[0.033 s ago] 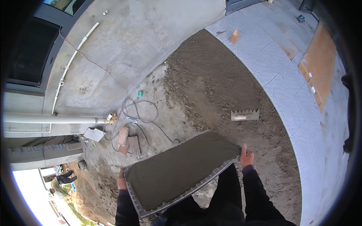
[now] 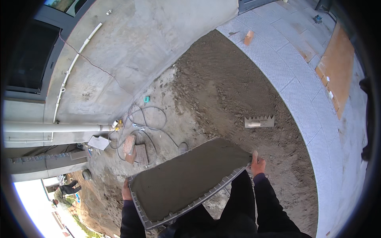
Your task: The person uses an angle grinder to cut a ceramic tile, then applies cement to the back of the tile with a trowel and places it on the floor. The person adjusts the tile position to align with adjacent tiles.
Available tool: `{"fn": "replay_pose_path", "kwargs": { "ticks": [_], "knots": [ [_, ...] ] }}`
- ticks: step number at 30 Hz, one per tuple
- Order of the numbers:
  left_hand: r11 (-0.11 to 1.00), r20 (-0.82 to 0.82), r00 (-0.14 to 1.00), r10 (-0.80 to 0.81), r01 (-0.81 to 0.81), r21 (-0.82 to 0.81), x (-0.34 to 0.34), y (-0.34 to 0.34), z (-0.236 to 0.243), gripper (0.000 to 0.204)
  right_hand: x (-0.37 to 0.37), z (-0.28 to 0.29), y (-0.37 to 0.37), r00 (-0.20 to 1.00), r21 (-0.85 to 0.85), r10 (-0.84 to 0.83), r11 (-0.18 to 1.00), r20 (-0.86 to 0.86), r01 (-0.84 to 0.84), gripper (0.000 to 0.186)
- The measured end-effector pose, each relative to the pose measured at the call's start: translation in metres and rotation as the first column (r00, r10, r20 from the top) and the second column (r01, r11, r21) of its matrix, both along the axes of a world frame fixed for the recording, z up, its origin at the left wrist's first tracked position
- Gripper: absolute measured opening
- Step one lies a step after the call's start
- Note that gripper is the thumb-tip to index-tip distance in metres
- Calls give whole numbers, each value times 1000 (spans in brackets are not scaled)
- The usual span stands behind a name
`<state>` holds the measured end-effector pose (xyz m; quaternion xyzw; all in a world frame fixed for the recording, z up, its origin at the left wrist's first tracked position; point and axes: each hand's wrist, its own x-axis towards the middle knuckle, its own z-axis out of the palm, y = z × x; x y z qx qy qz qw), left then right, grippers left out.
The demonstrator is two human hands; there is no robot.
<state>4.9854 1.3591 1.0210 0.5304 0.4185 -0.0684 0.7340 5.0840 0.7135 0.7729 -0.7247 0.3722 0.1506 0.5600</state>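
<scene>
A large rectangular tile [image 2: 190, 174], its upper face coated with wet grey mortar, is held tilted in front of my legs. My left hand [image 2: 126, 189] grips its left end, fingers partly hidden by the edge. At the far right corner my right hand [image 2: 258, 164] is closed on the tile, thumb up along the edge. Mortar forms a ribbed border on the near and left sides. Beyond my right hand, a notched trowel [image 2: 268, 122] lies on the loose grey-brown bedding [image 2: 222, 79], teeth facing away.
Light grey textured paving [image 2: 293, 91] curves along the right, with a brick piece [image 2: 249, 38] and a brown board [image 2: 339, 71] on it. Bricks [image 2: 141, 154] and a looped hose [image 2: 162, 119] lie left of the bedding. A bent-over person [image 2: 67, 190] is far left, near a white pipe [image 2: 59, 127].
The tile and both hands have shifted very slightly left in view. A grey rounded thing, perhaps a shoe tip, shows more beyond the tile's far edge.
</scene>
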Motion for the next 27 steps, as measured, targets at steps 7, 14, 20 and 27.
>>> {"fn": "replay_pose_path", "kwargs": {
  "ticks": [7, 14, 20, 27],
  "knots": [
    [883, -287, 950, -121, 235, 406, 102, 138, -60, 46, 87, -52, 150, 1000, -8, -7, 1000, -23, 6, 70],
    [953, -305, 951, -54, 140, 269, 189, 221, -116, 42, 136, -149, 264, 998, 15, -26, 1000, -55, 27, 69],
    [632, -556, 814, -167, 522, 574, 227, 304, -165, 48, 147, -199, 315, 997, 7, -10, 1000, -71, 10, 69],
    [845, -439, 886, -147, 343, 409, 265, 304, -186, 48, 151, -232, 337, 986, 52, -41, 997, -162, 50, 70]
  ]
}}
